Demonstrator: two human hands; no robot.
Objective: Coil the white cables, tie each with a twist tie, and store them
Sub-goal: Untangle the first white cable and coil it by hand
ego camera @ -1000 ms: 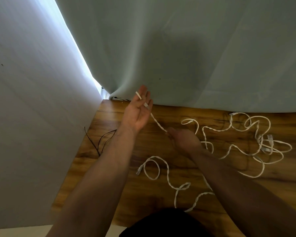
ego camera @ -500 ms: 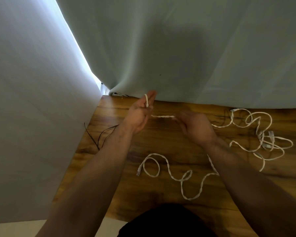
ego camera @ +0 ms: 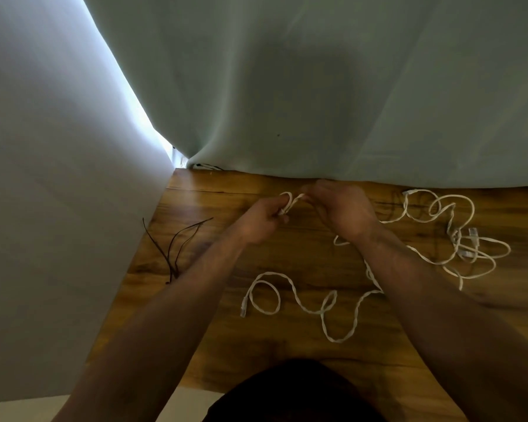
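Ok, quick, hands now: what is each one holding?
Left hand: closed, gripping a small loop of the white cable.
Right hand: closed, pinching the same cable beside that loop.

Hand state: left hand [ego camera: 261, 222] has fingers curled, pinching small loop of white cable [ego camera: 289, 200] at fingertips. Back of hand faces camera. Fingers of right hand [ego camera: 343, 213] curled downward, gripping same cable just beside loop. Back of hand up. Hands close together, narrow gap between. Both left forearm [ego camera: 177, 303] and right forearm [ego camera: 445, 303] bare, extended forward, converging toward hands.
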